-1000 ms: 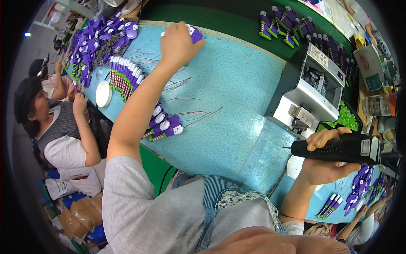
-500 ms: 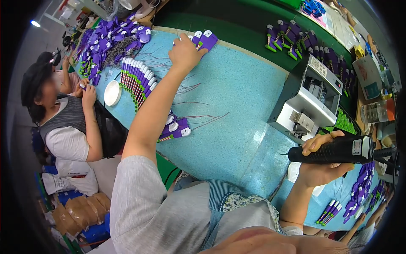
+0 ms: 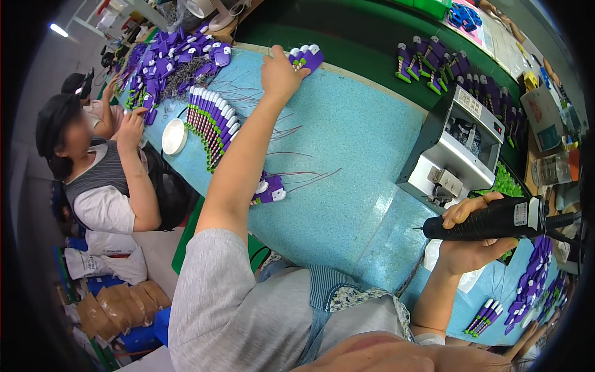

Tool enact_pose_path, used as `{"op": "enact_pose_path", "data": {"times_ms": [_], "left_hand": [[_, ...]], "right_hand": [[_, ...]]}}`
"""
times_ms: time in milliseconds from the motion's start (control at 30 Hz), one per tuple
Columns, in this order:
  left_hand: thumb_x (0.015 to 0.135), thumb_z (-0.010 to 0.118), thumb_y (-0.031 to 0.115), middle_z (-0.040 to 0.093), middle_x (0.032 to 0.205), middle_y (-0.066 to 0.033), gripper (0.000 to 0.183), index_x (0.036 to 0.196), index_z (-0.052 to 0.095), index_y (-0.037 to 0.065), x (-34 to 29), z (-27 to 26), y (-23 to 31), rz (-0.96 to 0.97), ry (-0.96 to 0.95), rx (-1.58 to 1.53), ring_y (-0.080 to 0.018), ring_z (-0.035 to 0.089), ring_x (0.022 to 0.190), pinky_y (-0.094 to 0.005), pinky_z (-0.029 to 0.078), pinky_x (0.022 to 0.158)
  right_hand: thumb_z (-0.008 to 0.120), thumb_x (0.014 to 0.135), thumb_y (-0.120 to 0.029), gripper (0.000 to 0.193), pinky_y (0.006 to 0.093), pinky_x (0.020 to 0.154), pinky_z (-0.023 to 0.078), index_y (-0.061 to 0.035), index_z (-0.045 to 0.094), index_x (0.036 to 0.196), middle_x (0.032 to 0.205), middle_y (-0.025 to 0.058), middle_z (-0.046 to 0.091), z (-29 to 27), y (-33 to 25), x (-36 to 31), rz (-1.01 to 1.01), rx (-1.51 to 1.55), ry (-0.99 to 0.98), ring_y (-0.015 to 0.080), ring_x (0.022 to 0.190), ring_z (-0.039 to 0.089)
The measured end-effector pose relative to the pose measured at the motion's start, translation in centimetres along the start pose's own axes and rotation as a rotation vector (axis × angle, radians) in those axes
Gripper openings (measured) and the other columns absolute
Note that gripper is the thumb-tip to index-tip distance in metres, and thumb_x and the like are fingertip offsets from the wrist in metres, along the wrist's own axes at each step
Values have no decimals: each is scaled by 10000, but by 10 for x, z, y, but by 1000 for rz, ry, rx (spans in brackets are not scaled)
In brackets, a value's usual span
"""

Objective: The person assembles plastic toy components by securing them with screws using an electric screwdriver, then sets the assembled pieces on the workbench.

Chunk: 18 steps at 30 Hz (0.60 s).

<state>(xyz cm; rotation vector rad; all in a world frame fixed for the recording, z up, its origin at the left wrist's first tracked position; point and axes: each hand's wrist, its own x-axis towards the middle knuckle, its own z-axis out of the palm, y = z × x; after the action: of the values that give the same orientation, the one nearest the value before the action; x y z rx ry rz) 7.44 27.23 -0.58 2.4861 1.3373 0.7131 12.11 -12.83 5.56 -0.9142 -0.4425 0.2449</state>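
Fingers (image 3: 462,214) of right hand (image 3: 474,245) wrapping black rotary tool (image 3: 496,220), lying level, tip leftward

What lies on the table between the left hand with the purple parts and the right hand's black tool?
In the head view, bare turquoise table with a few loose thin wires, then the grey machine.

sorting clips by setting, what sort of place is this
Likely a small assembly workshop: rows of purple plastic parts with wires on a blue worktable, a black handheld power tool, and a grey benchtop machine.
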Motion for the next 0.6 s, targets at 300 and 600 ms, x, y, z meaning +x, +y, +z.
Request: {"op": "enact_pose_path", "data": {"times_ms": [300,600], "left_hand": [[605,712,676,544,1179,-217,930,1242,491,36,20,-7,-10,-216,-229,322,-343,521,1126,-421,452,901],[552,880,297,599,1093,-252,1077,1343,215,-6,6,5,3,-14,-102,-45,-390,613,975,-420,496,854]], "right_hand": [[321,832,-779,850,256,513,427,-35,417,1230,670,92,528,-6,-1,-1,2,-45,21,159,534,508],[297,848,-765,842,264,489,432,-13,434,1199,649,86,524,-2,-2,-9,-45,-30,5,157,506,506]]}}
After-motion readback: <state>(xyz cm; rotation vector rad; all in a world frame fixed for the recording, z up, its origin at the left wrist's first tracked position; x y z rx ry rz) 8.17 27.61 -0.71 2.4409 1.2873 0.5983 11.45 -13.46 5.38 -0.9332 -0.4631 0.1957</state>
